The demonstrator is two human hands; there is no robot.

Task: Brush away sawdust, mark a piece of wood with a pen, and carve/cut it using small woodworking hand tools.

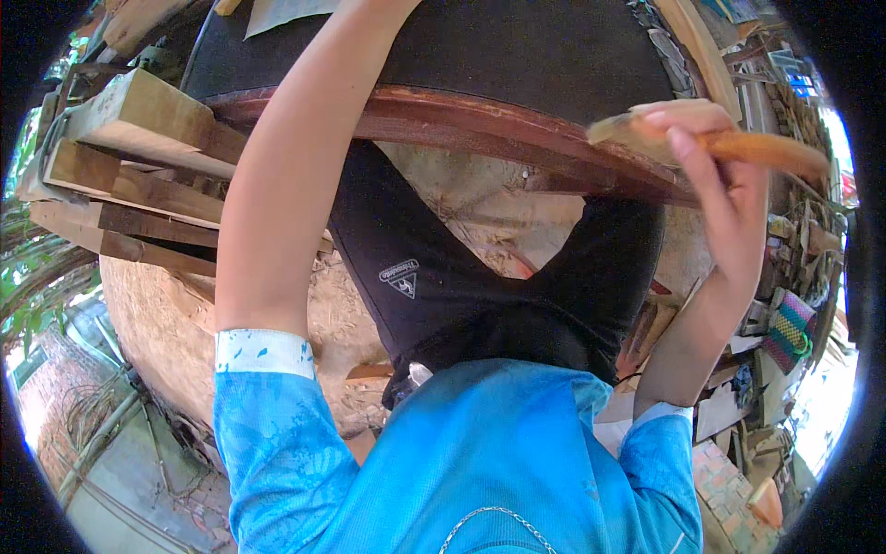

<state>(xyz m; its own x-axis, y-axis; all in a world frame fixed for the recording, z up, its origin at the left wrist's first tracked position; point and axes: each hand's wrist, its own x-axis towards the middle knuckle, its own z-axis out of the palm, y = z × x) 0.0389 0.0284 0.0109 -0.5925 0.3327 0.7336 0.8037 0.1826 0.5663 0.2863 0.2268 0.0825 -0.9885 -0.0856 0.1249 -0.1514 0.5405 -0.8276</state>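
Observation:
My left forearm reaches up past the top edge of the view, with the hand itself out of sight. My right hand point(711, 166) is closed round an orange wooden-handled tool point(775, 157), blurred, with a pale flat tip that looks like a brush. It is held over the right part of a reddish wooden board edge point(443, 120), which bounds a dark flat surface point(517, 51). A light sheet point(281, 14) lies on that surface at the top left.
Stacked timber pieces point(129, 129) stand at the left, and a long plank point(701, 46) runs along the upper right. Wood scraps and a woven multicoloured item point(789, 328) are at the right. My dark-trousered legs are below the board, over dusty, sandy-coloured ground point(314, 360).

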